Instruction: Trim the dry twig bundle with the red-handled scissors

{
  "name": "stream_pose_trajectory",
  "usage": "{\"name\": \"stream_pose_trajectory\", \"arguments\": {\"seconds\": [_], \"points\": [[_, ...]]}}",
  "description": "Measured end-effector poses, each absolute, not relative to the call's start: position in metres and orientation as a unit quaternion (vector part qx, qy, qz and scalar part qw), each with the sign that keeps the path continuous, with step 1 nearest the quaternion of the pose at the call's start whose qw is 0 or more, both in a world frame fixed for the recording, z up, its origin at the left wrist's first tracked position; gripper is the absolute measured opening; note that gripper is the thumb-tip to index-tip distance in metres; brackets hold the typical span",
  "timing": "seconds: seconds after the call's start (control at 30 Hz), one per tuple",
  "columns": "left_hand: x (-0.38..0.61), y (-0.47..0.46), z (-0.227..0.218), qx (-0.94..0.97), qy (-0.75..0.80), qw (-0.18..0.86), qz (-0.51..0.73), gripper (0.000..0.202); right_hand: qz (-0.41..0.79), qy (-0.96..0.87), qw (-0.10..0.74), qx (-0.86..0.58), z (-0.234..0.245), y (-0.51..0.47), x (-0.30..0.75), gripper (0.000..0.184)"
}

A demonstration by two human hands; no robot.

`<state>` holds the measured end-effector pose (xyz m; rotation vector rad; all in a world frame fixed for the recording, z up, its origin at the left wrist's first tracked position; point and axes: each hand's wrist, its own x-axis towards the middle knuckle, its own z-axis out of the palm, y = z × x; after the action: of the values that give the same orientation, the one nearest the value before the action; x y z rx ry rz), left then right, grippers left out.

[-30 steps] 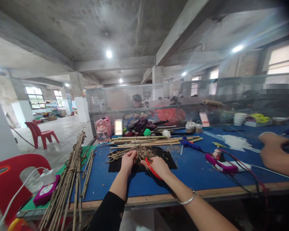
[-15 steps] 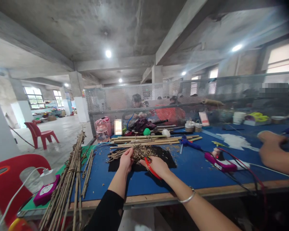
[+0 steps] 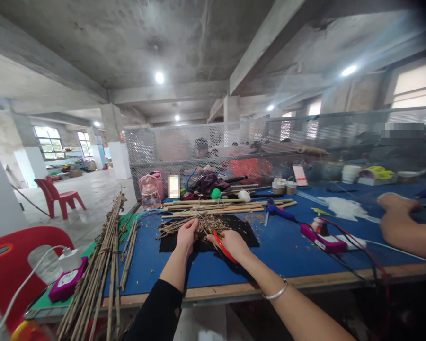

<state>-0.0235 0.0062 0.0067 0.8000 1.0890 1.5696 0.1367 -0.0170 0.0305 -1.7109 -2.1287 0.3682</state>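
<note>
I take the black cloth [image 3: 246, 233] on the blue table [image 3: 287, 253] as my mark. On its far-left part lies one heap of dry twigs [image 3: 202, 222], too many to count, their long axes mostly running left to right across the cloth. My left hand [image 3: 187, 235] sits at the heap's near edge, fingers curled shut on a few twigs. My right hand [image 3: 233, 242] rests over the cloth's near edge, closed round the red handles of one pair of scissors [image 3: 220, 242], with the tips aimed toward the heap. I cannot tell whether the blades gape. The left hand is nearer, touching the twigs; the right is just beside them. Beyond the cloth lies one bundle of long canes [image 3: 230, 206]. To the cloth's right is a co-worker's hand [image 3: 399, 222].
</note>
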Motion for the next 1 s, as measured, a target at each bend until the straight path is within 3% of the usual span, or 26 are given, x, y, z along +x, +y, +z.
{"name": "stream_pose_trajectory", "arguments": {"seconds": [0.3,0.63,0.83,1.0], "points": [[-0.028,0.008,0.011,0.263,0.367,0.580,0.678,0.033,0.142,-0.767,0.167,-0.603,0.036,-0.021,0.135,0.059],[-0.026,0.010,0.005,0.299,0.351,0.584,0.668,0.040,0.162,-0.770,0.183,-0.589,0.035,-0.026,0.131,0.064],[-0.024,0.011,0.003,0.325,0.377,0.549,0.672,0.047,0.161,-0.763,0.181,-0.600,0.028,-0.021,0.133,0.057],[-0.024,0.011,0.002,0.355,0.457,0.468,0.668,0.041,0.142,-0.747,0.178,-0.624,0.028,-0.020,0.135,0.054]]}}
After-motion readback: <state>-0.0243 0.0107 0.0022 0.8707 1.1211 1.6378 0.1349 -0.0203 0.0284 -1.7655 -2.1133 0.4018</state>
